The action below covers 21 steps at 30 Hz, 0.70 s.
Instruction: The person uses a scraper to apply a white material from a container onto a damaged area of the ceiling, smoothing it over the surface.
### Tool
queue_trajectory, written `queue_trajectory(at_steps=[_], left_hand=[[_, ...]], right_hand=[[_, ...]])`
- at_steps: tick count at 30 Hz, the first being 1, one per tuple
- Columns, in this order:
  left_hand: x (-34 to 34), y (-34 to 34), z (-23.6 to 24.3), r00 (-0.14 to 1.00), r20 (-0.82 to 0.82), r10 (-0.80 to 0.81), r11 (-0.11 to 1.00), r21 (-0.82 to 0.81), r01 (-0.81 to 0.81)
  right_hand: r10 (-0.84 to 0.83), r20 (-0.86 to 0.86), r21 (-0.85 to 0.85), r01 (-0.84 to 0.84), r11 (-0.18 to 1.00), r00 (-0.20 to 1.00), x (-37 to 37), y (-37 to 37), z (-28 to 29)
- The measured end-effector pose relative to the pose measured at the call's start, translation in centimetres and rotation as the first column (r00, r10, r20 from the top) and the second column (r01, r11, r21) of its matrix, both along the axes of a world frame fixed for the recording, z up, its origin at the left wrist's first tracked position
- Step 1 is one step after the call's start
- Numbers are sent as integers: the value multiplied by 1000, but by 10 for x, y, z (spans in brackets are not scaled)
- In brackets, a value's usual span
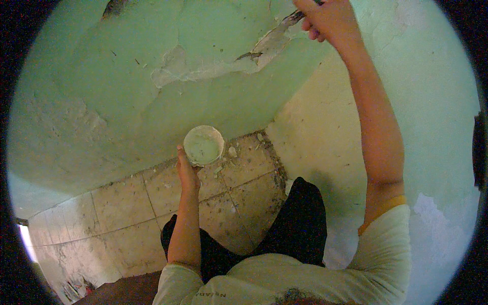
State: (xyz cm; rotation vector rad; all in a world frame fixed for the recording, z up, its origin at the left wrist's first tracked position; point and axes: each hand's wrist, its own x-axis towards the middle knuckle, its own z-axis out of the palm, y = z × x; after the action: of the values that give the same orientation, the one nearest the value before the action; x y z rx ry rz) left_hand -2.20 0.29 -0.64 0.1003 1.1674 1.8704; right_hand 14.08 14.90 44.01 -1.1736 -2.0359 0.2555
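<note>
My left hand [188, 172] is closed around the side of a round whitish tub [219, 140], held low near the foot of the wall. Pale green stuff, like paint or paste, lies inside it. High up at the right, my right hand [328, 24] is raised to the green wall [213, 46], fingers curled closed. A dark piece shows at its top, perhaps a handle, but its kind is unclear. Just left of those fingers is a dark, streaked patch [293, 18]; whether it is a tool's end or broken wall I cannot tell. A band of bare, peeled plaster [175, 71] runs leftward below it.
Beige floor tiles [127, 203] meet the wall, with flakes and debris [233, 151] along the joint. A yellowish and green side wall [310, 112] stands close on my right. My dark-clothed knees [300, 213] are bent below the tub. Another dark hole [114, 7] marks the wall at upper left.
</note>
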Motion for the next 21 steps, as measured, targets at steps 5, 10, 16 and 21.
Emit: queue_trajectory(at_steps=[5,10,16,21], left_hand=[[-4,0,-2,1000,-21,13,1000,9,-12],[-1,-1,1,998,-58,2,999,37,0],[-1,1,9,998,-56,-19,999,-41,16],[-3,5,-1,1000,-13,26,1000,-7,-26]], right_hand=[[-122,25,19,122,992,992,16,-18,24],[10,25,-80,-8,997,1000,12,-7,-16],[-17,-68,105,25,994,998,14,-2,-12],[-9,-57,84,14,996,998,26,-26,-7]])
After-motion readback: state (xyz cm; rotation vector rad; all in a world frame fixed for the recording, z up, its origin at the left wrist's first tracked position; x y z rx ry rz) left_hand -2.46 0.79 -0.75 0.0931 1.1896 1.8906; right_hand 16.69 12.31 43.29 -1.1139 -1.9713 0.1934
